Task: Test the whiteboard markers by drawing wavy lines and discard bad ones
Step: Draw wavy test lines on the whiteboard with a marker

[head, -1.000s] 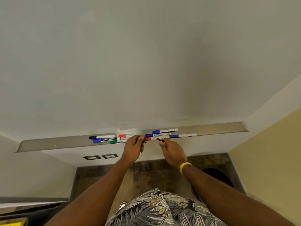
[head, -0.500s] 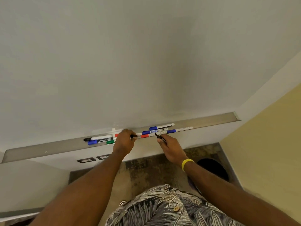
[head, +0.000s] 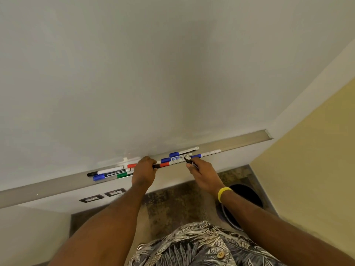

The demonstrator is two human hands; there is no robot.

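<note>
The whiteboard (head: 172, 73) fills the upper view and carries no marks. Several capped markers lie in its metal tray (head: 240, 144): a black one (head: 105, 172), blue ones (head: 104, 176), a green one (head: 123, 175) and red ones (head: 164, 164). My left hand (head: 144, 170) rests at the tray's edge, its fingers curled round a small black cap (head: 156, 166). My right hand (head: 201, 175) holds an uncapped black marker (head: 189, 162), tip pointing up-left just over the markers in the tray.
A round dark bin (head: 247, 196) stands on the floor below my right wrist, next to the yellow wall (head: 317, 160). Two dark wall sockets (head: 102, 195) sit under the tray on the left.
My hands have drawn apart: the left one has moved left along the tray with the black cap. The right hand keeps the uncapped marker in about the same place. The view has tilted.
</note>
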